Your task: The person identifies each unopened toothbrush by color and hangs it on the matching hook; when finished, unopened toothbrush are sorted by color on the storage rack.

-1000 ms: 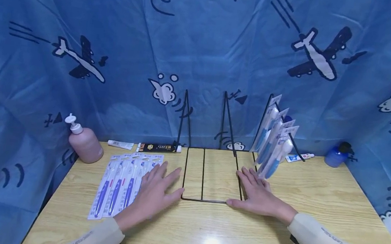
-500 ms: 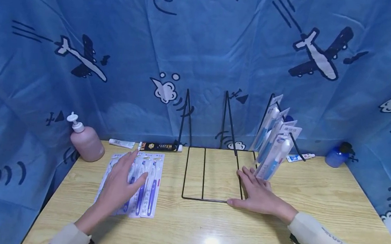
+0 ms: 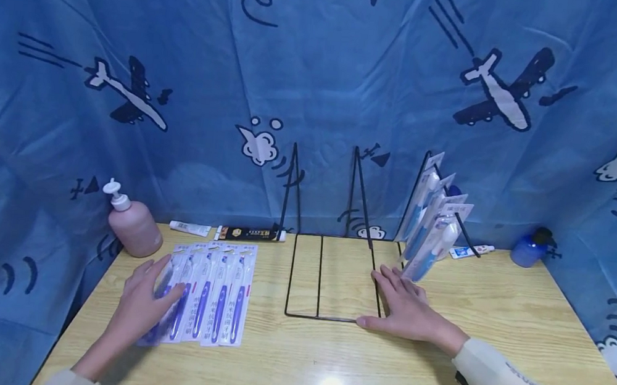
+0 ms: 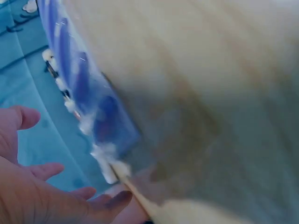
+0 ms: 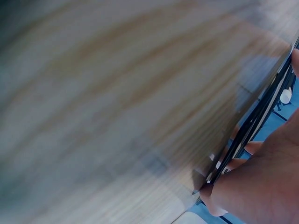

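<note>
Several packaged toothbrushes point(image 3: 221, 299) with purple handles lie in a row on the left of the table. My left hand point(image 3: 144, 301) is over the leftmost packs, fingers spread and partly hiding them; whether it touches them I cannot tell. In the left wrist view, its thumb and fingers stand apart with nothing visible between them. A black wire display rack point(image 3: 320, 280) stands at the centre, its prongs rising at the back. My right hand point(image 3: 400, 307) rests on the rack's front right corner, thumb by the front rail. Packaged blue-and-white toothbrushes point(image 3: 437, 242) hang on the right prong.
Behind the purple packs lie a white tube point(image 3: 190, 228) and a black toothpaste tube point(image 3: 249, 234). A pink pump bottle point(image 3: 135, 228) stands back left. At back right are a small toothpaste tube point(image 3: 470, 251) and a blue bottle point(image 3: 528, 249). A blue curtain point(image 3: 321, 63) closes the rear.
My left hand has moved left across the purple toothbrush packs, uncovering those on the right of the row. My right hand stays on the rack; the front hanging pack has turned slightly.
</note>
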`<action>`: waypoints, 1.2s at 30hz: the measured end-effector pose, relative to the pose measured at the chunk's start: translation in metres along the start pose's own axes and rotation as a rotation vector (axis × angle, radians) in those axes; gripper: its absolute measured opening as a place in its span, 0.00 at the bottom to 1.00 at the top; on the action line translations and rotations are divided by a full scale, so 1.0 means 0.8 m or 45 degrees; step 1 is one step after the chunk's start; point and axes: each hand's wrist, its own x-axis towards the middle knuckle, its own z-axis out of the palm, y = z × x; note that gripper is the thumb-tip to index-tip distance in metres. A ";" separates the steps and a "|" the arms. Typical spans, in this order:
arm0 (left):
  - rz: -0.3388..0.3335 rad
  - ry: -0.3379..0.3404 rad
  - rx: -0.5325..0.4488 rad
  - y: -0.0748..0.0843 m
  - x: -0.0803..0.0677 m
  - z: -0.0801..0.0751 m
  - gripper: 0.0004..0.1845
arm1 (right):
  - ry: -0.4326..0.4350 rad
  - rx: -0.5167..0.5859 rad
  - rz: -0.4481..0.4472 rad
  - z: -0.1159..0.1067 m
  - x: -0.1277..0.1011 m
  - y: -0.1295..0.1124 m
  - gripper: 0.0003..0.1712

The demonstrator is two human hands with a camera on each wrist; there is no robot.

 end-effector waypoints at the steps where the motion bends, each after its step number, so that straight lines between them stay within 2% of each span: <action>1: -0.021 0.001 0.011 -0.006 0.001 0.000 0.45 | -0.001 0.001 0.001 0.000 0.000 0.000 0.65; 5: -0.107 0.054 0.065 -0.024 0.004 0.000 0.44 | 0.001 -0.008 0.006 0.000 0.000 0.000 0.65; 9: -0.169 0.082 0.076 -0.034 0.006 -0.001 0.45 | 0.000 -0.006 0.013 -0.001 0.000 0.000 0.66; 19: -0.209 -0.048 -0.030 -0.044 0.009 -0.007 0.41 | 0.024 -0.005 -0.009 0.002 -0.001 0.000 0.65; 24: -0.297 -0.103 -0.069 -0.041 0.011 -0.011 0.35 | 0.045 0.009 -0.034 0.005 -0.001 0.002 0.65; 29: -0.365 -0.147 -0.225 -0.044 0.010 -0.012 0.29 | 0.026 0.003 -0.026 0.004 -0.001 0.002 0.65; 32: -0.344 -0.116 -0.289 -0.047 0.007 -0.011 0.27 | 0.005 -0.008 -0.014 0.002 -0.001 0.001 0.65; 36: -0.313 -0.015 -0.313 -0.046 0.002 -0.010 0.24 | -0.005 -0.026 -0.009 0.001 0.000 0.001 0.64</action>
